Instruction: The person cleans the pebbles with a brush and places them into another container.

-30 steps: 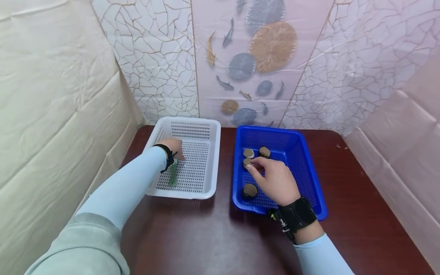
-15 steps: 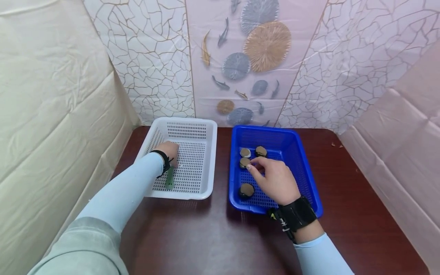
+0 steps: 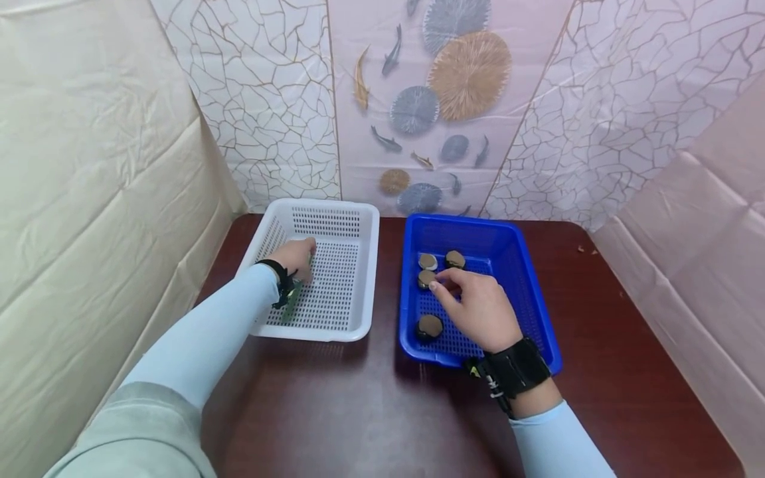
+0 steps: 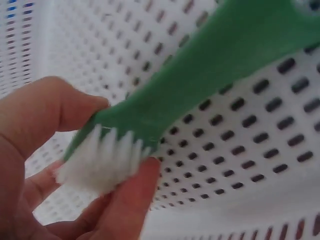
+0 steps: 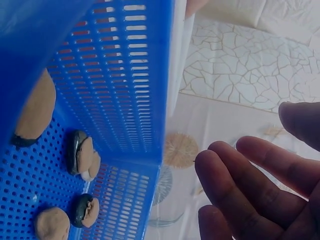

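In the head view, my left hand (image 3: 293, 257) is inside the white perforated basket (image 3: 372, 279), holding a green-handled brush (image 3: 290, 308). The left wrist view shows my thumb and fingers pinching the brush (image 4: 200, 70) at its head, around the white bristles (image 4: 102, 165). Over the blue basket (image 3: 404, 312), my right hand (image 3: 483, 311) hovers with loosely bent, parted fingers. The right wrist view shows nothing between those fingers (image 5: 250, 200). Nearest to its fingertips is a round, dark piece with a flat tan top (image 3: 427, 277).
More round pieces lie in the blue basket: a large one (image 3: 429, 327) near the front, a dark one (image 3: 455, 257) and a pale-edged one (image 3: 427, 261) behind. Both baskets stand on a dark red-brown table (image 3: 335, 405). A patterned cloth (image 3: 394, 133) hangs behind.
The brush in the white basket now sits at a different tilt, and my left hand has turned with it. My right hand stays over the blue basket. The head view has shifted slightly.
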`<state>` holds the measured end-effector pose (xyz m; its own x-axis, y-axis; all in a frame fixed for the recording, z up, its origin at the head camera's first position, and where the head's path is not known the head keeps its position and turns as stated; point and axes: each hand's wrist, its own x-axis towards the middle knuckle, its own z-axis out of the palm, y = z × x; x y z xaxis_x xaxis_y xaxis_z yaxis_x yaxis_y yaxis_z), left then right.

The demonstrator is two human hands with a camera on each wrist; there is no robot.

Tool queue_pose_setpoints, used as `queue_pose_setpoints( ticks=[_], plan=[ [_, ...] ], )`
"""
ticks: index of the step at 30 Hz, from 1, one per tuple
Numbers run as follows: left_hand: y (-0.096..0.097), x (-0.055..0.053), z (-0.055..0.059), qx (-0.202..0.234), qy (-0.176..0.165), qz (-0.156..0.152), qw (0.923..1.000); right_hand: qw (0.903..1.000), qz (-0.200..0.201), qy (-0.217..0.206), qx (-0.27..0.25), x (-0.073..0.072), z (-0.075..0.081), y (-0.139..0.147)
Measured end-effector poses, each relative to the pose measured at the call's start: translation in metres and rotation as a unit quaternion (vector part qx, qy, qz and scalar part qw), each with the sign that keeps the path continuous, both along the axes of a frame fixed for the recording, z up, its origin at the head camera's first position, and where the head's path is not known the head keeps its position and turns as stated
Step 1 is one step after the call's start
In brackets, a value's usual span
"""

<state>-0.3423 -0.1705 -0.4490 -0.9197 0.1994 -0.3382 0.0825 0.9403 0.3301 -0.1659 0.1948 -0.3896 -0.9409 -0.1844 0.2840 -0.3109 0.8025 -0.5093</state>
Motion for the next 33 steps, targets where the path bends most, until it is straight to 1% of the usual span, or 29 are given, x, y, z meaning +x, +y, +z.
queue_pose_setpoints(
  ticks=[2,4,6,7,9,10,12,14,17,19,21,23,26,29,31,33],
  plan=[
    [0.0,0.001,0.006,0.023,0.019,0.004,0.9996,1.0,0.003,0.0,-0.004,0.0,0.0,-0.001],
    [0.005,0.004,0.016,0.054,0.049,0.006,0.9974,1.0,0.006,0.001,-0.007,0.0,0.0,-0.002],
    [0.014,0.011,0.029,0.101,0.081,0.003,0.9916,0.9999,0.006,0.001,-0.011,-0.001,0.0,-0.002],
    [0.021,0.015,0.036,0.131,0.098,0.0,0.9866,0.9999,0.006,0.001,-0.014,-0.001,-0.001,-0.003],
    [0.036,0.025,0.05,0.195,0.13,-0.011,0.9721,0.9998,0.006,-0.002,-0.018,-0.002,-0.001,-0.004],
    [0.044,0.031,0.056,0.226,0.144,-0.02,0.9632,0.9998,0.007,-0.004,-0.02,-0.002,-0.001,-0.005],
    [0.06,0.044,0.067,0.274,0.173,-0.045,0.9451,0.9996,0.013,-0.009,-0.023,-0.003,-0.001,-0.007],
    [0.073,0.056,0.076,0.308,0.197,-0.064,0.9286,0.9994,0.017,-0.017,-0.026,-0.004,0.0,-0.01],
    [0.088,0.07,0.087,0.344,0.219,-0.075,0.9102,0.9986,0.021,-0.034,-0.033,-0.004,0.0,-0.014],
    [0.096,0.078,0.093,0.371,0.22,-0.069,0.8995,0.9979,0.02,-0.047,-0.04,-0.004,0.001,-0.016],
    [0.104,0.083,0.097,0.401,0.214,-0.064,0.8886,0.9968,0.022,-0.057,-0.05,-0.005,0.001,-0.016],
    [0.111,0.09,0.101,0.428,0.204,-0.066,0.8783,0.9956,0.03,-0.065,-0.061,-0.005,0.002,-0.017],
    [0.122,0.099,0.103,0.453,0.191,-0.084,0.8668,0.9932,0.045,-0.076,-0.077,-0.005,0.002,-0.019],
    [0.134,0.105,0.101,0.477,0.175,-0.102,0.8551,0.9889,0.062,-0.091,-0.1,-0.005,0.003,-0.019],
    [0.141,0.108,0.098,0.49,0.162,-0.109,0.8494,0.9868,0.066,-0.097,-0.112,-0.005,0.003,-0.018],
    [0.148,0.109,0.096,0.494,0.153,-0.109,0.8488,0.9862,0.065,-0.097,-0.117,-0.005,0.005,-0.017]
  ],
)
